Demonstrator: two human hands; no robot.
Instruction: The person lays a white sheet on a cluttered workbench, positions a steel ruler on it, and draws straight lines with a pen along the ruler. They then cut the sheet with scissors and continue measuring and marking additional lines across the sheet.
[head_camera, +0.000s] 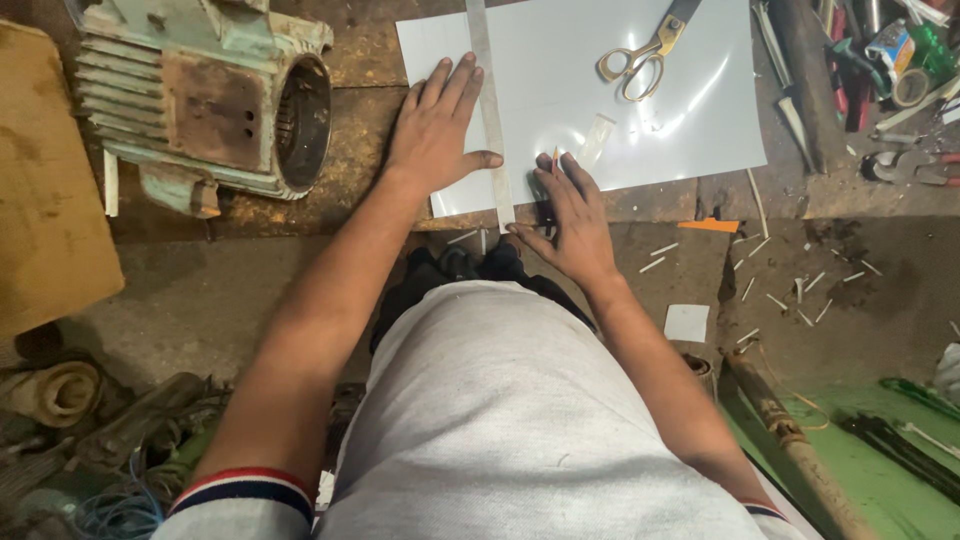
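A white sheet (640, 130) lies on a rusty workbench (360, 130). A long metal ruler (492, 120) crosses the sheet's left part from top to bottom. My left hand (435, 125) lies flat with fingers spread, pressing the ruler and sheet; its thumb touches the ruler. My right hand (570, 215) sits just right of the ruler's lower end and grips a small pencil-like tool (555, 160) whose tip points up beside the ruler. Gold-handled scissors (640, 55) rest on the sheet at the top right.
A worn green electric motor housing (210, 95) stands at the left of the bench. Pliers, tape and other tools (880, 70) crowd the right end. Small white offcuts (790, 285) litter the floor, with a white scrap (686, 322) and a pipe (790, 430) nearby.
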